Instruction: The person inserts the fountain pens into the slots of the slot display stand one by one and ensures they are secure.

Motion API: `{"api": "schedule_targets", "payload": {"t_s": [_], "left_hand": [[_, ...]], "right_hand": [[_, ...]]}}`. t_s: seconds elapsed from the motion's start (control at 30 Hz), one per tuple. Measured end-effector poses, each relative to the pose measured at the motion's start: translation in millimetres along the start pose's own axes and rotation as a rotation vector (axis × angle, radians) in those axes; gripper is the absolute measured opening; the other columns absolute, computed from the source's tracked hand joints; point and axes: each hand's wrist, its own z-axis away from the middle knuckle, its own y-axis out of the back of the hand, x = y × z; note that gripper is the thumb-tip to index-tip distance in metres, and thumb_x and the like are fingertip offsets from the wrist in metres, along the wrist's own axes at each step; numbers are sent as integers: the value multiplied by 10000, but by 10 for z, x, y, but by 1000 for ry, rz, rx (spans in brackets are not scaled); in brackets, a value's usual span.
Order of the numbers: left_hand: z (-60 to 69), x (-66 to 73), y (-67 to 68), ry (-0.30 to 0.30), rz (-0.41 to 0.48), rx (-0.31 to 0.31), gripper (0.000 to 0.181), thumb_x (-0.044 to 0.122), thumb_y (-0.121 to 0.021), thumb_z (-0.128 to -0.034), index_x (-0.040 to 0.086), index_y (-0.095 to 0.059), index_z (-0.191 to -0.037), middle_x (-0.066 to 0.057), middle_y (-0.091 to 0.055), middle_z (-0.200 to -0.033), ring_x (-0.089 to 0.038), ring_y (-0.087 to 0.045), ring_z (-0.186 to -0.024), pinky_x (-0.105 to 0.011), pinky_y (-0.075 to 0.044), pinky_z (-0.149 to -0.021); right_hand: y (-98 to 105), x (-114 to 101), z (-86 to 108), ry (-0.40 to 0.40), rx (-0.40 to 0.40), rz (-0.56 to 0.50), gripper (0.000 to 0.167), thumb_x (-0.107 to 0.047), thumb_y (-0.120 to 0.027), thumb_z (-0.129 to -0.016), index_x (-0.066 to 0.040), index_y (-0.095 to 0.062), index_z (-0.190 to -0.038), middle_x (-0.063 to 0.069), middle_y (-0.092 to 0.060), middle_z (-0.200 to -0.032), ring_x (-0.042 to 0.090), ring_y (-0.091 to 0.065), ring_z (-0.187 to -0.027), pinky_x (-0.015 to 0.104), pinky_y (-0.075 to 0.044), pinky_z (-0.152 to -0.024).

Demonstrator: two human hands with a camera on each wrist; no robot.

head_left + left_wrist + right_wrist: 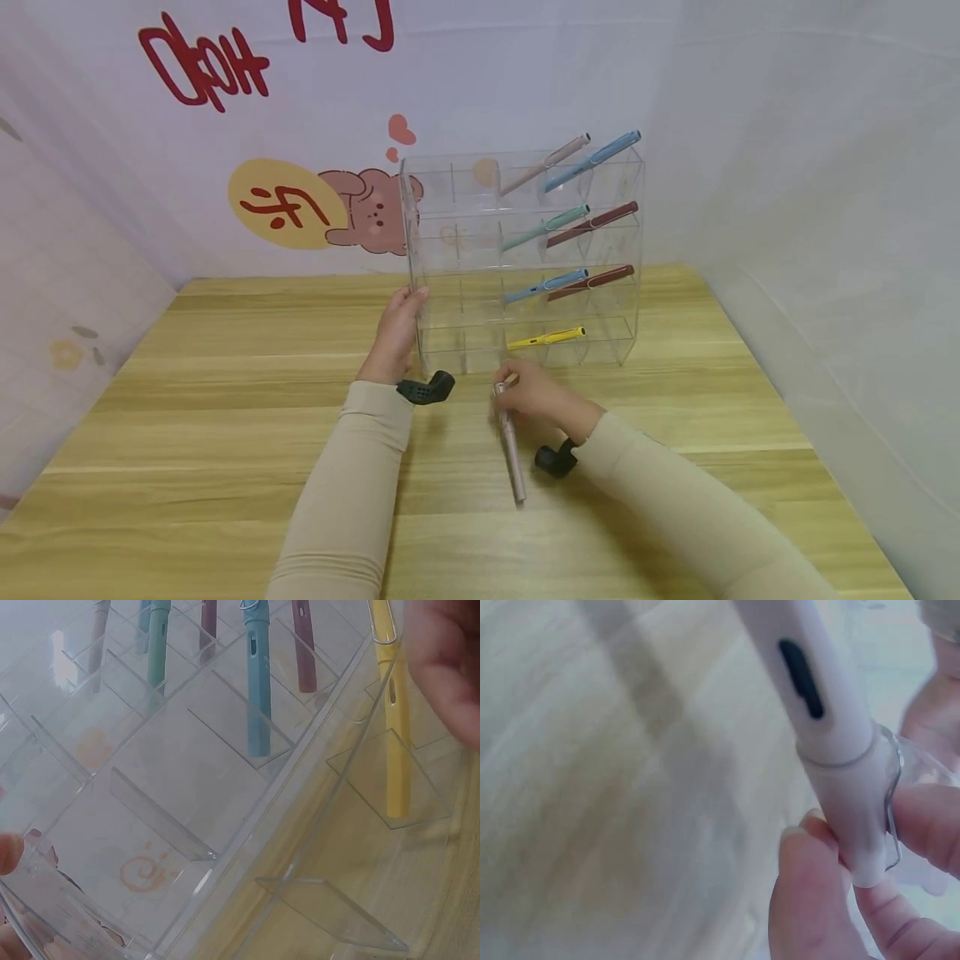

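Note:
At the left side of a clear acrylic pen rack (pixel 414 275), my left hand (pixel 393 333) grips the side panel, thumb in front. My right hand (pixel 543 398) pinches a pale pink pen (pixel 513 454) by its capped end, in front of the rack's bottom tier. The pen's other end points toward me, over the table. In the right wrist view, fingers and thumb close round the pen's cap (pixel 847 802) beside its silver clip. A yellow pen (pixel 547 337) lies in the bottom tier, just above the right hand.
Other pens lie slanted in the rack's right columns: a beige pen (pixel 547 162), a light blue pen (pixel 596 160), a mint pen (pixel 547 227), a blue pen (pixel 547 286) and two dark red ones. The rack stands on a wooden table (pixel 225 400) before a printed white curtain (pixel 525 75).

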Motion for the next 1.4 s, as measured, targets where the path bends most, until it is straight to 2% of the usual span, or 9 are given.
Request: {"api": "schedule_targets", "payload": {"t_s": [0.1, 0.27, 0.57, 0.8, 0.97, 1.13, 1.23, 1.4], "left_hand": [[4, 4, 0, -2, 2, 3, 578, 477, -436, -999, 225, -306, -1503, -53, -269, -1545, -345, -203, -1423, -630, -178, -1090], [-2, -6, 6, -4, 1, 9, 574, 469, -436, -1002, 220, -308, -1504, -53, -276, -1541, -324, -208, -1423, -612, -185, -1096], [-6, -16, 13, -1, 4, 2, 584, 465, -432, -1005, 215, -290, -1513, -58, -269, -1542, -310, -207, -1422, -616, -186, -1093], [-25, -21, -5, -13, 6, 7, 575, 454, -437, -1006, 199, -307, -1505, -65, -282, -1531, -303, -219, -1414, -591, -188, -1104], [-37, -25, -14, -19, 8, 8, 565, 444, -438, -1008, 190, -317, -1498, -69, -300, -1517, -304, -235, -1407, -585, -199, -1102], [-27, -16, -12, -21, -1, 11, 565, 449, -436, -1007, 192, -318, -1497, -66, -284, -1530, -305, -215, -1416, -586, -187, -1106], [-25, -15, -7, -18, -8, 9, 574, 463, -436, -1004, 202, -313, -1500, -61, -276, -1536, -310, -207, -1421, -593, -183, -1106], [-20, -14, -1, -21, -18, -1, 587, 478, -429, -1001, 207, -301, -1506, -59, -272, -1539, -311, -206, -1424, -598, -185, -1103]], "right_hand": [[61, -10, 57, 19, -1, -71, 247, -1, -646, -845, 38, -552, -1070, 114, -599, -817, 157, -567, -589, 325, -532, -548], [147, -15, 150, 28, 19, -147, 337, -25, -629, -865, 61, -515, -1170, 132, -563, -904, 183, -587, -640, 430, -565, -638], [323, -14, 302, 46, 92, -217, 350, -31, -619, -881, 63, -493, -1194, 114, -535, -907, 181, -605, -685, 431, -568, -701], [528, 2, 439, 87, 199, -274, 342, -16, -612, -896, 68, -465, -1194, 98, -525, -932, 146, -622, -744, 452, -568, -750], [714, 11, 556, 123, 286, -280, 377, -42, -613, -907, 78, -447, -1223, 94, -524, -963, 121, -638, -753, 434, -570, -757], [861, 28, 627, 138, 360, -318, 400, -51, -621, -913, 90, -437, -1239, 68, -533, -950, 75, -640, -737, 352, -578, -723], [935, 43, 652, 145, 408, -351, 349, -41, -611, -920, 75, -454, -1209, 42, -531, -925, 66, -636, -740, 304, -576, -699], [1045, 46, 714, 154, 492, -417, 247, -39, -622, -918, -14, -487, -1124, 15, -537, -916, 52, -636, -738, 258, -569, -675]]}}
